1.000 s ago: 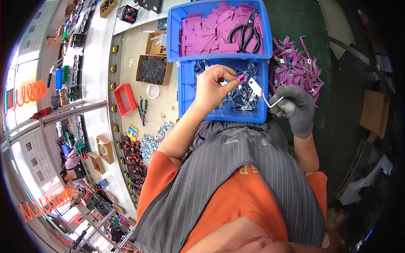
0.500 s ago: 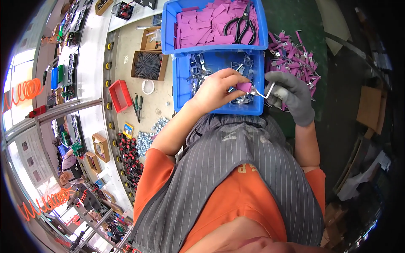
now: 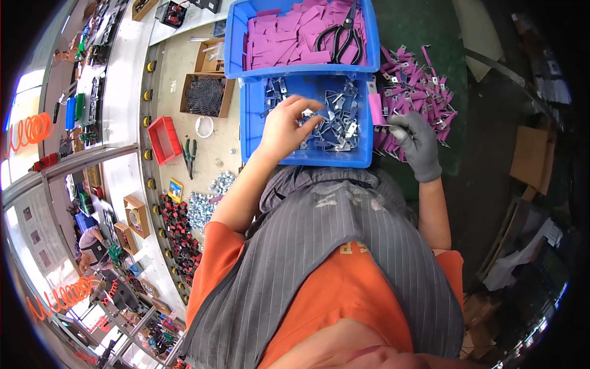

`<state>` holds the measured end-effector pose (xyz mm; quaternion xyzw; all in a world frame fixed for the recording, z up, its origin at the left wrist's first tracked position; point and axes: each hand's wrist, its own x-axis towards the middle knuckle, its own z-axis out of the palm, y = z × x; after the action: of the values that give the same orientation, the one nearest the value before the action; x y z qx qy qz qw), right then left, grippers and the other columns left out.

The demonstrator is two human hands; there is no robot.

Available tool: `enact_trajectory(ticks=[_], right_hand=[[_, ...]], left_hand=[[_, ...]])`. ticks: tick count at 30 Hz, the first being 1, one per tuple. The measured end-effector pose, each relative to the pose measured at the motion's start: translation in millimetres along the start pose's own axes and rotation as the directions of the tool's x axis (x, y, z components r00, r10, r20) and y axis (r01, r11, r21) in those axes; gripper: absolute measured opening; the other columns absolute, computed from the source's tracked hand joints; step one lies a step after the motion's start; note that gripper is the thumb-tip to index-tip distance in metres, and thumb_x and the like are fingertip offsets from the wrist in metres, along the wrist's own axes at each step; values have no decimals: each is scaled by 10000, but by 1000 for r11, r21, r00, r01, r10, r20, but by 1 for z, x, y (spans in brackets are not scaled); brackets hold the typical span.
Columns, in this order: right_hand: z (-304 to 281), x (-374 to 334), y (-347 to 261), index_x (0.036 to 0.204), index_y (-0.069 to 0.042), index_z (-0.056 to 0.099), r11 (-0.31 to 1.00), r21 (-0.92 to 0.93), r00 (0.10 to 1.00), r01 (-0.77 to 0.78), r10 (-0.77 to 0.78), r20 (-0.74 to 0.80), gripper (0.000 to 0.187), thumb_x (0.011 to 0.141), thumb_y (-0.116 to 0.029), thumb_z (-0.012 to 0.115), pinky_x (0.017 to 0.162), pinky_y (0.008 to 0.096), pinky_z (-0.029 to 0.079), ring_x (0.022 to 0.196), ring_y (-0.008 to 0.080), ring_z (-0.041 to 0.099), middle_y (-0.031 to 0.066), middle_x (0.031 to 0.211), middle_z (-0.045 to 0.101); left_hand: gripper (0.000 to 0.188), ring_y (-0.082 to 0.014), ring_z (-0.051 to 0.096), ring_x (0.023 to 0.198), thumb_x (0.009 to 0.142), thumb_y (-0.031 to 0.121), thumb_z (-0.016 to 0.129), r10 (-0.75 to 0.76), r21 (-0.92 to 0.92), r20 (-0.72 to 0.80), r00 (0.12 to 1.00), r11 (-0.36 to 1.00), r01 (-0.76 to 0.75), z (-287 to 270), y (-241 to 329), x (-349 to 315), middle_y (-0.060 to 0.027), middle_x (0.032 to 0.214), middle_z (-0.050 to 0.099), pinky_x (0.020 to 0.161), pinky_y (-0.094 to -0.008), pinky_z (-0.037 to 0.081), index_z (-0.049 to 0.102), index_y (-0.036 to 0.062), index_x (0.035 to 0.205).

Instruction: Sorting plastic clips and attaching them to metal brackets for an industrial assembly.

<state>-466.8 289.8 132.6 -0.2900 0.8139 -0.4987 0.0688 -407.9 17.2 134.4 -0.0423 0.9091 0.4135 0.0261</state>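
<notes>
White light is glaring through the bright window panes (image 3: pixel 27 92) on my left.
A long, pale, smooth-topped bench (image 3: pixel 120 67) is running past a silver metal frame (image 3: pixel 92 157), and a white sheet with small dark pictures (image 3: pixel 38 243) is hanging beyond. A beige tabletop (image 3: pixel 209 150) is lying alongside. On the right, a dark grey floor (image 3: pixel 482 141) is sinking into shadow, bordering a dark green flat surface (image 3: pixel 452 61).

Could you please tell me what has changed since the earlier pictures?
The bare left hand let go of the flat purple sleeve and drew left over the lower blue plastic bin. The sleeve now sits on the silver metal bracket, moved rightward by the grey-gloved right hand, which still holds it. The black-handled pliers stayed on the purple pieces.
</notes>
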Motion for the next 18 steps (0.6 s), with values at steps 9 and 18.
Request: enact_trajectory(ticks=[9, 18], right_hand=[[16, -4, -8, 903, -49, 628, 993, 90, 996, 71, -76, 52, 226, 832, -263, 620, 652, 305, 459, 720, 202, 592, 62, 795, 613], [13, -3, -28, 924, -83, 640, 930, -263, 966, 256, -237, 103, 219, 797, -260, 618, 599, 358, 459, 694, 265, 576, 86, 780, 576]], left_hand=[[302, -28, 470, 714, 893, 262, 569, 15, -791, 477, 879, 443, 422, 42, 22, -7, 43, 908, 629, 615, -173, 380, 630, 52, 1101], [249, -4, 416, 623, 864, 261, 613, -79, -783, 495, 865, 392, 483, 44, 28, -1, 60, 777, 609, 556, -174, 322, 661, 50, 988]])
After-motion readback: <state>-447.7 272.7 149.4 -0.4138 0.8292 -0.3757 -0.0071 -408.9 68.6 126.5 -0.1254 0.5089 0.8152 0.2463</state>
